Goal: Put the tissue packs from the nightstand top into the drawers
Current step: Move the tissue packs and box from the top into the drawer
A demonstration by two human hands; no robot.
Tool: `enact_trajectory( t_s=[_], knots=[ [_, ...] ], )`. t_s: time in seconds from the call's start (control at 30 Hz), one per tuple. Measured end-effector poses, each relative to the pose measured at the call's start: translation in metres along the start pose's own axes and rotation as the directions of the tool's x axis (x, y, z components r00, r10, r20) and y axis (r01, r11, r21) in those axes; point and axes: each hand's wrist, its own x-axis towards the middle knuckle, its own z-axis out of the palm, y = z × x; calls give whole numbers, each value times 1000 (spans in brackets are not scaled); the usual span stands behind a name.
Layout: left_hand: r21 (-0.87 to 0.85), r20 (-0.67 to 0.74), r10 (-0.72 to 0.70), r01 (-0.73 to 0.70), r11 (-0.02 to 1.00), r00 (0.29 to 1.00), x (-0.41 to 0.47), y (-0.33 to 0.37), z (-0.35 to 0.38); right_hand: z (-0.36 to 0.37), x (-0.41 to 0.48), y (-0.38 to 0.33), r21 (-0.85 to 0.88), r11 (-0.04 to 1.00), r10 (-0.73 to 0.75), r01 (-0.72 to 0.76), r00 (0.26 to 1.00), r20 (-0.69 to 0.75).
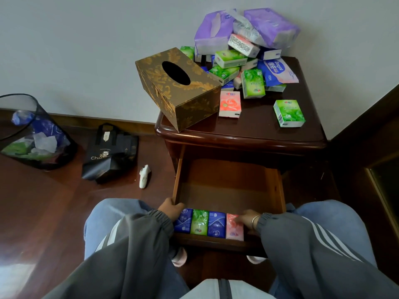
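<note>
four soft, shiny packs (199,222) stand in a row in the open wood drawer (226,190) (blue, green, blue, pink). the left hand (171,209) curls fingers over its side wall. the right hand (246,219) rests fingers on the pink pack (234,231). a lumpy heap (237,61) sits on the nightstand (259,132).

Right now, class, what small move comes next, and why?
Probably lift the right hand off the pink pack and reach for the nearest green pack on the nightstand: the drawer holds one row of four, many packs wait on top.
</note>
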Motion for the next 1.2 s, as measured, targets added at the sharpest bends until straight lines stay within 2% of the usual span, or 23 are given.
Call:
enact_trajectory(
  t_s=[0.1,0.2,0.3,0.37,0.43,0.47,0.53,0.57,0.6,0.63,0.7,0.8,0.87,0.93,1.07,1.2],
  knots=[
    [29,-26,30,-29,999,999,-9,3,-4,-7,-15,-12,-177,981,-100,82,990,-94],
    [100,-20,115,-112,989,993,-27,18,-17,-20,-44,-28,-287,932,-254,222,964,-80],
    [268,-23,286,-269,925,958,-54,44,-30,-45,-85,-43,-373,811,-494,450,869,-25],
    [332,27,427,-411,849,904,-77,69,-37,-70,-116,-52,-313,717,-666,623,744,-46],
    [357,74,564,-550,755,823,-102,99,-47,-99,-142,-61,-280,602,-799,748,572,-188],
    [362,84,627,-610,705,775,-113,115,-51,-115,-151,-66,-328,538,-839,776,457,-295],
    [378,72,740,-704,601,669,-129,147,-58,-147,-158,-76,-507,450,-859,735,201,-472],
    [393,56,783,-734,554,620,-135,161,-60,-161,-155,-81,-556,449,-840,700,119,-529],
    [407,37,815,-753,517,579,-137,174,-61,-174,-149,-85,-576,465,-817,672,77,-571],
    [421,18,838,-765,488,545,-139,187,-59,-185,-141,-91,-579,495,-799,648,78,-597],
    [447,-16,865,-771,455,501,-136,207,-53,-196,-121,-100,-561,561,-783,608,170,-598],
    [489,-76,893,-764,421,444,-128,232,-42,-199,-90,-113,-599,607,-790,522,316,-526],
    [561,-109,910,-731,388,400,-120,245,-35,-199,-74,-115,-670,605,-795,430,361,-487],
    [648,-141,921,-669,364,364,-111,256,-31,-200,-63,-113,-709,589,-808,387,312,-500],
    [715,-262,902,-559,421,344,-92,284,-27,-195,-54,-109,-718,551,-829,426,180,-529],
    [718,-364,844,-459,523,393,-74,318,-29,-190,-52,-109,-727,557,-820,401,124,-559]
  ],
)
